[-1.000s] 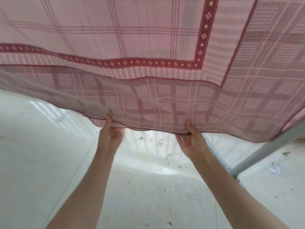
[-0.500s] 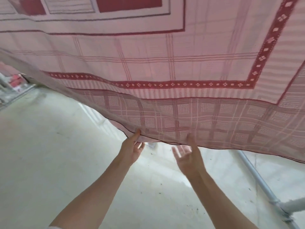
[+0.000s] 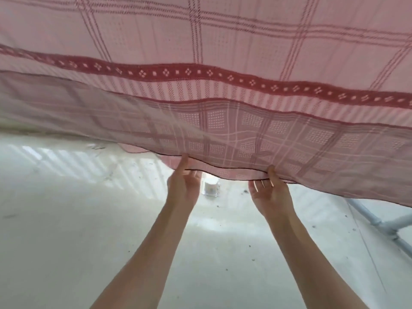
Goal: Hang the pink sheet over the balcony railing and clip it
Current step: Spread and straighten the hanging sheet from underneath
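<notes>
The pink sheet [image 3: 223, 63], checked with a dark red patterned band, fills the upper half of the view and is spread out above me. Its dark-hemmed lower edge sags across the middle. My left hand [image 3: 183, 184] pinches that hem between thumb and fingers. My right hand [image 3: 268, 192] holds the same hem a little to the right, thumb on top and fingers under the cloth. Both forearms reach up from the bottom of the view. The top of the railing is hidden behind the sheet. No clip is visible.
Below lies a pale concrete floor [image 3: 89, 230] with striped sunlight and bits of debris. A white metal pipe frame [image 3: 379, 221] with a joint runs along the right side. A small white container [image 3: 210, 188] stands on the floor between my hands.
The sheet billowed up and came down again. My right hand, which was open under the hem half a second ago, has closed on the edge. Both hands sit further to the right.
</notes>
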The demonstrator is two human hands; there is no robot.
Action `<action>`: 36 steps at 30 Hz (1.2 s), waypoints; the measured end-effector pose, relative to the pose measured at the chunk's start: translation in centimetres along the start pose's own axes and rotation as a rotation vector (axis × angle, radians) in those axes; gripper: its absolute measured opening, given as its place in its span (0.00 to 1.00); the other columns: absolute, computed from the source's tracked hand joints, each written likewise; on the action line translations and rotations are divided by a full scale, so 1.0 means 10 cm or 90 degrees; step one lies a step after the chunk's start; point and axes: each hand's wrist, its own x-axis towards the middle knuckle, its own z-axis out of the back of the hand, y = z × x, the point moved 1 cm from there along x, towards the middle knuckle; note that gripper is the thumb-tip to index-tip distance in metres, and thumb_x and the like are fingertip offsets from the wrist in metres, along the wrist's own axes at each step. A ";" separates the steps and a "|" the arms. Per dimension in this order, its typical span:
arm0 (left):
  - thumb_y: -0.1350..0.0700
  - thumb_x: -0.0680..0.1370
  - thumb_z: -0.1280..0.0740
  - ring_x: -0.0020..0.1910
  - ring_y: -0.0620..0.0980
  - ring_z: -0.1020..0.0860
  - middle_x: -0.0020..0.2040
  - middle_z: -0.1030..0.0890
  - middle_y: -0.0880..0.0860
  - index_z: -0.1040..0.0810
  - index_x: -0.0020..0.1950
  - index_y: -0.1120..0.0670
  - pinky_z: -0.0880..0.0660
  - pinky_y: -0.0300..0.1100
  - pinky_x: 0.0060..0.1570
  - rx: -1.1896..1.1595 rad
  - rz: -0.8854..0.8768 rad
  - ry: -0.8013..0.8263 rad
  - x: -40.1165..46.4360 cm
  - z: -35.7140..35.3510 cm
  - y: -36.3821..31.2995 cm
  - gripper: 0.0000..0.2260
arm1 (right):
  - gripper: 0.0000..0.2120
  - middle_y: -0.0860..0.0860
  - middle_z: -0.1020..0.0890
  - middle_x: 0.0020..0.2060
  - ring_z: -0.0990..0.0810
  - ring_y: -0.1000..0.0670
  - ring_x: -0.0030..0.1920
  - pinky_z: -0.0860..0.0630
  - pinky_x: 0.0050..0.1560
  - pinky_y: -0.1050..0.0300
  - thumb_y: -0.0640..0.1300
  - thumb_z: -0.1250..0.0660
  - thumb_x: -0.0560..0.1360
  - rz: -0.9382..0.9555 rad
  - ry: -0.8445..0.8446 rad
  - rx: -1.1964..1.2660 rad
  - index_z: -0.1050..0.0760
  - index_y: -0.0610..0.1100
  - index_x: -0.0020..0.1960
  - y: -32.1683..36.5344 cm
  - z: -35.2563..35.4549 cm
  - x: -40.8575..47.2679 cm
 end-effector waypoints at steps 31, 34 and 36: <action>0.61 0.77 0.36 0.47 0.42 0.19 0.43 0.17 0.46 0.22 0.49 0.55 0.24 0.40 0.50 0.106 -0.028 -0.030 -0.09 0.10 -0.21 0.04 | 0.06 0.46 0.24 0.57 0.22 0.48 0.54 0.26 0.58 0.54 0.42 0.34 0.76 0.104 -0.052 0.086 0.24 0.44 0.52 -0.31 -0.13 -0.17; 0.61 0.78 0.38 0.45 0.40 0.19 0.42 0.17 0.45 0.22 0.48 0.55 0.25 0.39 0.50 0.114 -0.028 -0.018 -0.10 0.11 -0.19 0.05 | 0.13 0.46 0.23 0.56 0.23 0.48 0.56 0.28 0.61 0.52 0.42 0.34 0.76 0.133 -0.059 0.061 0.28 0.40 0.60 -0.37 -0.13 -0.19; 0.62 0.78 0.39 0.44 0.40 0.19 0.41 0.17 0.45 0.23 0.48 0.55 0.25 0.39 0.50 0.115 -0.025 -0.018 -0.09 0.14 -0.16 0.06 | 0.10 0.48 0.21 0.52 0.22 0.49 0.54 0.29 0.64 0.51 0.42 0.35 0.77 0.131 -0.039 0.023 0.27 0.40 0.57 -0.46 -0.13 -0.20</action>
